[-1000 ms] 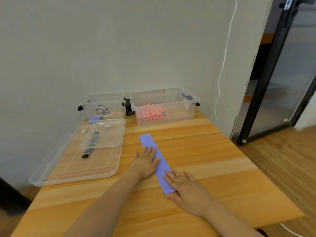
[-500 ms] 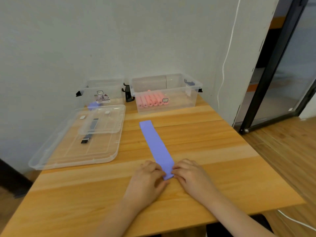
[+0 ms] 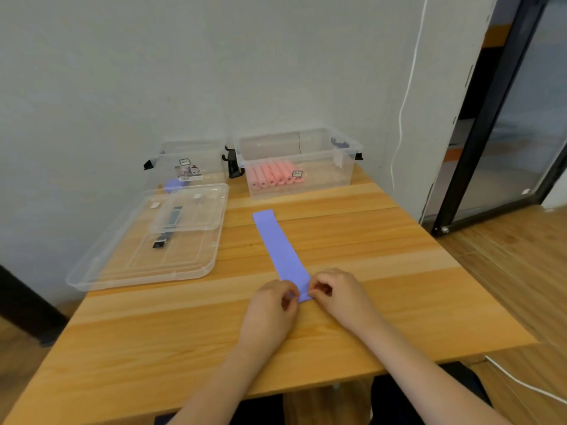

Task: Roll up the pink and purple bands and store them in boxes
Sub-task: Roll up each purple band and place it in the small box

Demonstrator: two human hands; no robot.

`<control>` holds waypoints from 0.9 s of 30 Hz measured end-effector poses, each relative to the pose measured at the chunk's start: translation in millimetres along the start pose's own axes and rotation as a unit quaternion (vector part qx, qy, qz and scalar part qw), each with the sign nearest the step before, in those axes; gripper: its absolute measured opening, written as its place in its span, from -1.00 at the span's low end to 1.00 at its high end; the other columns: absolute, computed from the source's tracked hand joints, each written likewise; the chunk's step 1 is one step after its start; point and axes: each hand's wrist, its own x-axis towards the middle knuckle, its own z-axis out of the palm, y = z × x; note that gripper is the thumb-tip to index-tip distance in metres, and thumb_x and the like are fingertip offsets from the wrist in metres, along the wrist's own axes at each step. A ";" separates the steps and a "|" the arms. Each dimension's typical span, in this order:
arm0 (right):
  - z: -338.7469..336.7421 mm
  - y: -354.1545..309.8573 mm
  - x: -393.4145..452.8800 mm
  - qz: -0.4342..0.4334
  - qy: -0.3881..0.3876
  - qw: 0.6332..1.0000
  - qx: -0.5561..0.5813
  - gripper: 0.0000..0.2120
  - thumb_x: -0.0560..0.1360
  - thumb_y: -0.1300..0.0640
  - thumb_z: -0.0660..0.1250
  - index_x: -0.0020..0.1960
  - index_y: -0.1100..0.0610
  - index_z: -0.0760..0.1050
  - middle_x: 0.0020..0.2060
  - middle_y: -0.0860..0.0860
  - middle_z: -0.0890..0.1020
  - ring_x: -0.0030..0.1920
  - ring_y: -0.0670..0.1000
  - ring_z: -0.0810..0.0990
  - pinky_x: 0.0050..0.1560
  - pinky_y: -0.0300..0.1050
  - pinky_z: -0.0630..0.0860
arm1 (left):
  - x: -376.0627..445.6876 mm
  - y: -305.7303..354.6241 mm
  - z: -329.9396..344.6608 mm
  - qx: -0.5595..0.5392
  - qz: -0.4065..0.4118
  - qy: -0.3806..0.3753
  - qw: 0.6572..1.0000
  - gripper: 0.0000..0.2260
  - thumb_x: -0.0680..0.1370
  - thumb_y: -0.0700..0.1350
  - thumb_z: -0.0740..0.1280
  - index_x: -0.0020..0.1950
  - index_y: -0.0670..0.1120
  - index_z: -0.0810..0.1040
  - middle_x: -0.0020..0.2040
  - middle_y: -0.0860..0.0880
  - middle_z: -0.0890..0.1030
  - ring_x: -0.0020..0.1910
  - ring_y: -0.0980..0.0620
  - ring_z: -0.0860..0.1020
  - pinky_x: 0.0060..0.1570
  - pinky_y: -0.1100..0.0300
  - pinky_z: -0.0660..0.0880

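Both grips, left hand [image 3: 270, 305] and right hand [image 3: 340, 294], pinch the purple band's [image 3: 280, 246] near end, lengthwise toward the wall.

You face a wooden bench [image 3: 352, 240] set against a plain grey-white wall [image 3: 184, 72]. A white cable [image 3: 404, 102] hangs down the wall at your right, beside a black-framed glass door [image 3: 503, 124] over wood flooring [image 3: 521, 271].

soft even light, faint shadows, slightly blurry, perhaps edge-warped.
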 end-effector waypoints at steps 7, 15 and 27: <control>5.4 3.6 -5.0 -0.115 0.011 0.987 -0.110 -0.92 0.31 0.09 0.34 -0.29 0.07 0.59 -0.32 -0.05 0.56 -0.20 -0.01 0.52 -0.19 -0.15 0.41 | -4.9 -0.7 2.9 0.139 0.079 0.036 0.986 -0.74 0.36 0.07 0.24 -0.35 -0.06 0.62 -0.36 0.02 0.52 -0.37 -0.02 0.51 -0.41 0.17 0.49; 5.8 4.5 6.0 -0.114 -0.004 0.991 -0.063 -0.83 0.38 0.10 0.20 -0.25 0.09 0.57 -0.27 -0.04 0.58 -0.14 -0.04 0.45 -0.14 -0.16 0.32 | -0.3 -5.0 3.5 0.082 0.060 0.035 0.994 -0.90 0.38 -0.06 0.27 -0.27 -0.05 0.55 -0.41 0.02 0.54 -0.39 -0.02 0.49 -0.41 0.15 0.42; 7.8 11.9 4.6 -0.111 0.005 0.992 -0.062 -0.91 0.33 0.16 0.36 -0.22 0.14 0.63 -0.27 -0.02 0.59 -0.19 0.01 0.53 -0.11 -0.25 0.37 | -0.3 -2.9 4.9 0.125 0.073 0.047 0.988 -0.78 0.40 -0.05 0.19 -0.36 -0.05 0.56 -0.44 0.03 0.52 -0.42 -0.02 0.50 -0.47 0.19 0.46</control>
